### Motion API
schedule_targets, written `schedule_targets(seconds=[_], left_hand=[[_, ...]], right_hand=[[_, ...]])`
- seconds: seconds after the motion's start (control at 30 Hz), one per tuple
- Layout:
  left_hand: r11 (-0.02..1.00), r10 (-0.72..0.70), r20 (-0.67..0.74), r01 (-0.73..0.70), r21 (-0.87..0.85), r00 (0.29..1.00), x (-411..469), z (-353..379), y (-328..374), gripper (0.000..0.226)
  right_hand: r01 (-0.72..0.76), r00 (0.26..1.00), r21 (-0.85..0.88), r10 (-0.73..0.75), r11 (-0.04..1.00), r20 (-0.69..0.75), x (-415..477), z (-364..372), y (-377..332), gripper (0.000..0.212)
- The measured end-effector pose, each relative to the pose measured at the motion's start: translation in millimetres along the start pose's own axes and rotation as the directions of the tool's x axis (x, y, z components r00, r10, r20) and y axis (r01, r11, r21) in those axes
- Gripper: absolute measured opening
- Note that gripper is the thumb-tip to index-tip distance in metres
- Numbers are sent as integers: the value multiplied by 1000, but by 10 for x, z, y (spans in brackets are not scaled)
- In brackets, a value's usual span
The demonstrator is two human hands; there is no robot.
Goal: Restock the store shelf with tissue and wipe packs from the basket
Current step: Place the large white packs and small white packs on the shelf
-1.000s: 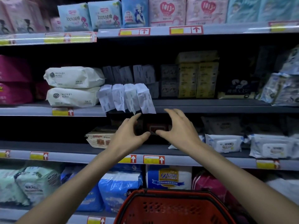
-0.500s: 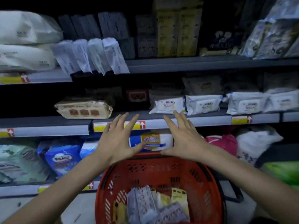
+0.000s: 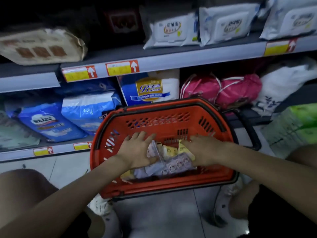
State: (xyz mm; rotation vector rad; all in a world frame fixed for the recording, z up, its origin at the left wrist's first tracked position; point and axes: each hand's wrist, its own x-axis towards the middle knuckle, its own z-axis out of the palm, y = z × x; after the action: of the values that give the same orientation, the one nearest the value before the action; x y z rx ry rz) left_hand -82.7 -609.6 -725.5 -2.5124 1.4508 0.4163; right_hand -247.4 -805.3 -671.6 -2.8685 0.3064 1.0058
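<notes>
Both grips are down in the red basket (image 3: 159, 120) on the floor, over the pile of small packs (image 3: 173, 164). Left grip (image 3: 137, 150) is spread flat with straight fingers, touching a pink-patterned pack (image 3: 151, 150) and holding nothing. Right grip (image 3: 204, 148) lies on a yellow pack (image 3: 183, 149); can't tell if its fingers curl round it. The shelf (image 3: 180, 57) above carries white wipe packs (image 3: 169, 30). Looks mid-task: a heap is left to shelve and nothing is lifted yet.

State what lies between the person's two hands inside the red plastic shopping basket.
In the head view, small yellow packs and lilac patterned packs lie heaped between the left hand and right hand, within the red plastic shopping basket.
</notes>
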Motion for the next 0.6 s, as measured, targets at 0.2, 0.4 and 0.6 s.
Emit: schedule_targets(seconds=[0.2,0.4,0.6], left_hand=[[983,127,199,-150,102,972,300,471,134,90],[937,242,349,-311,157,905,602,799,240,80],[894,258,360,-363,264,897,724,843,327,71]], right_hand=[[87,988,2,-87,996,128,11,120,-34,40],[109,988,8,-110,994,112,72,189,21,35],[97,992,-81,-90,992,89,125,234,139,31]])
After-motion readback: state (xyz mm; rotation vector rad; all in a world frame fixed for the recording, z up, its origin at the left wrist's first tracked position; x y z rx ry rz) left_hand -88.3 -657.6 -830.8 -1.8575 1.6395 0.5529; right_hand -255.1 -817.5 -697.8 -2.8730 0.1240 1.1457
